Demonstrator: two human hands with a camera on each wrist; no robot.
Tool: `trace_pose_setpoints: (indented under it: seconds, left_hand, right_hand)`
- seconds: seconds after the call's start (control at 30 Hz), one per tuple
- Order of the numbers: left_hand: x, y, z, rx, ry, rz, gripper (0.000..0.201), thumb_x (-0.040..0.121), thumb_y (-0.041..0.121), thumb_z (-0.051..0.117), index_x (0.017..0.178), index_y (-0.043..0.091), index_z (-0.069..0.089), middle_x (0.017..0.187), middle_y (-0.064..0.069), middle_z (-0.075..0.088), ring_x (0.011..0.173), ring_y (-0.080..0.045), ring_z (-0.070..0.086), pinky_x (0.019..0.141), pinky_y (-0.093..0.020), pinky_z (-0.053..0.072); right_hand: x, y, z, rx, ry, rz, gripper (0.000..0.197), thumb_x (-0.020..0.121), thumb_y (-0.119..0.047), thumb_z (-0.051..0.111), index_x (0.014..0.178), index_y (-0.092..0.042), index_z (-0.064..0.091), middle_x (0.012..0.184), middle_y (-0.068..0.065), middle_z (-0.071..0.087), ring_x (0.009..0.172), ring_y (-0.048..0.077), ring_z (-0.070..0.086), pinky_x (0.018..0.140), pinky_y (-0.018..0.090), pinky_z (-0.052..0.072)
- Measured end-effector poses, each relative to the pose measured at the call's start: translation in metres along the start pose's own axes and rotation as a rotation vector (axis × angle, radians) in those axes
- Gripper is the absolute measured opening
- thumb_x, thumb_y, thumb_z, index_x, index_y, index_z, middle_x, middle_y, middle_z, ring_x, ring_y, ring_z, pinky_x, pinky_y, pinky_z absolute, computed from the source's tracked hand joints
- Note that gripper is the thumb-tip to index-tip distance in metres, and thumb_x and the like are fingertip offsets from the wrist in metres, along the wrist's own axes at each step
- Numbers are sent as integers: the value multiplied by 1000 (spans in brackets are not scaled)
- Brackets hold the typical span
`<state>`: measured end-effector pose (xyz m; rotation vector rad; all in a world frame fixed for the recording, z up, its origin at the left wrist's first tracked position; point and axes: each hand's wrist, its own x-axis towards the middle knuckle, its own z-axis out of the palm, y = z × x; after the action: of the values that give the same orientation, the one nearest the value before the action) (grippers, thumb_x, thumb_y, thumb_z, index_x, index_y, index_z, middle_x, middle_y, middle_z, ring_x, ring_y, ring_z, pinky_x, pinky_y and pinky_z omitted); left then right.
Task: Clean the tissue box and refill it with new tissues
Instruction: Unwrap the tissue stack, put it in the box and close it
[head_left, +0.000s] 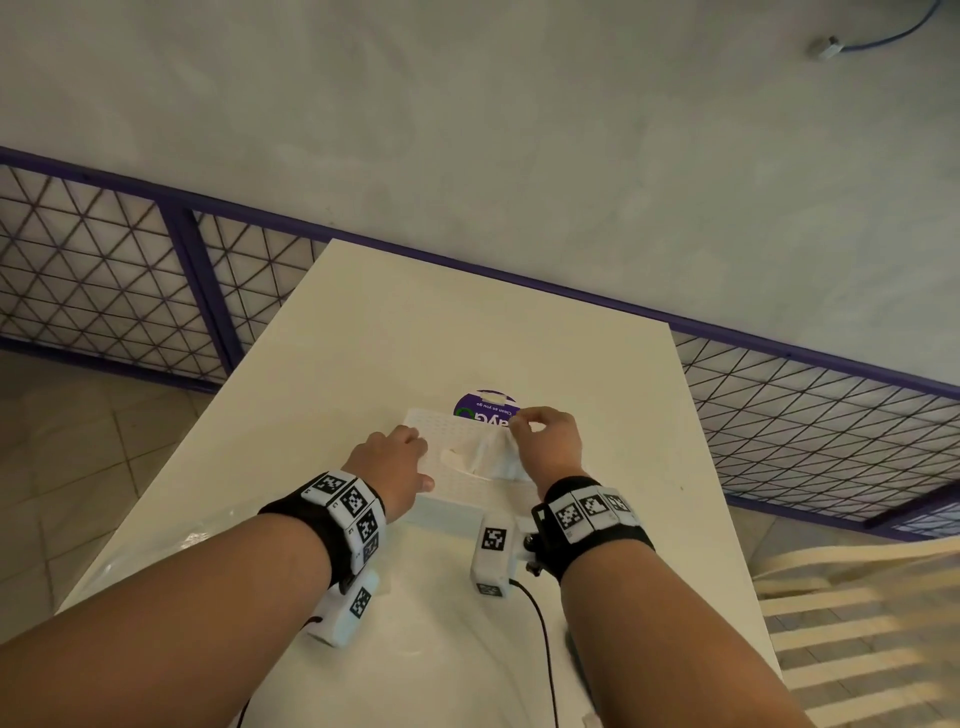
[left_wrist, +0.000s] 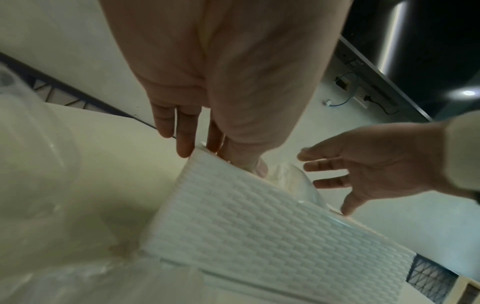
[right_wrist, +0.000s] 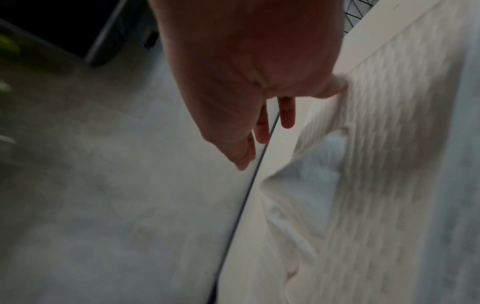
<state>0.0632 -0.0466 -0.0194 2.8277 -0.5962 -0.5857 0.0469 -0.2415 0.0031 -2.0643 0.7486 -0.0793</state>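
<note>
You are bracing the box (head_left: 451, 437) on the table (head_left: 467, 322) with the straight fingers (left_wrist: 185, 144) of your left hand (head_left: 395, 460) while your right hand (head_left: 548, 441) is pinching a tissue (head_left: 493, 453) tented from its slot, fitting either emptying or finishing a refill; any pull is calling for a steady hold.

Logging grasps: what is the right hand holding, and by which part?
The right hand appears to pinch the tissue by its raised top edge.

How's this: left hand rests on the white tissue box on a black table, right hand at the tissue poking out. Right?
Not quite: the table is white, not black, as the head view shows. The rest holds: left hand on the tissue box, right hand at the tissue.
</note>
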Motion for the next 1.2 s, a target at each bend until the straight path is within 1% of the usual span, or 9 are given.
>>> trace_pose_setpoints:
  seconds: [0.07,0.17,0.23,0.33,0.5,0.7,0.97,1.1,1.2]
  left_hand:
    - [-2,0,4,13,16,6,51,99,35,41,146,18,27,157,2,18,130,-28,34,101,-36,38]
    - [-4,1,9,0,32,1,50,101,28,37,147,17,23,159,2,13,129,-29,34,98,-35,39]
    - [-4,1,12,-13,24,-9,51,100,22,38,148,16,22,158,1,12,128,-30,33,99,-34,40]
    - [-2,3,12,-18,13,-14,51,100,20,39,148,14,23,158,0,12,128,-31,33,101,-35,39]
    - [1,0,8,6,-40,-18,52,101,22,35,150,15,18,160,0,5,132,-32,32,105,-37,37]
    - [4,-4,-5,37,-93,-60,57,99,18,32,151,27,9,160,13,-5,131,-27,36,101,-40,39]
    - [11,-4,-10,102,-145,-54,66,95,8,32,151,29,4,159,14,-13,134,-26,37,104,-47,34]
    - [6,-15,-19,-5,-98,-33,53,102,27,29,151,33,12,159,15,-9,140,-24,30,111,-49,27]
    - [-6,-49,-27,-98,26,-145,51,101,38,30,150,33,17,161,9,5,141,-23,28,112,-47,25]
  right_hand:
    - [-17,5,-17,-24,27,-94,5,82,-29,64,87,-29,64,115,-2,51,112,22,50,99,36,42]
    - [-48,26,-25,-160,-18,-204,9,81,-22,66,89,-26,66,108,-7,51,107,16,53,88,22,39]
    - [-70,42,-20,-388,-129,-290,15,84,-26,62,97,-29,69,105,-11,54,104,14,51,90,26,40]
    - [-82,60,-10,-626,-193,-385,30,92,-29,51,119,-33,63,122,-10,57,115,18,45,98,32,35]
    - [-69,58,0,-557,-145,-350,30,96,-22,44,114,-29,66,116,-7,62,111,20,46,99,33,37]
    - [-56,49,6,-531,-127,-272,36,94,-14,40,113,-29,68,120,-7,61,114,21,43,103,39,36]
    - [-52,50,7,-528,-113,-238,33,95,-22,40,112,-33,66,118,-10,59,117,20,41,94,40,45]
    - [-56,45,7,-528,-127,-240,35,93,-18,42,117,-30,64,125,-7,56,120,21,41,103,40,38]
    - [-74,42,14,-554,-103,-318,40,89,-19,47,127,-26,56,135,-3,47,125,22,36,110,36,30]
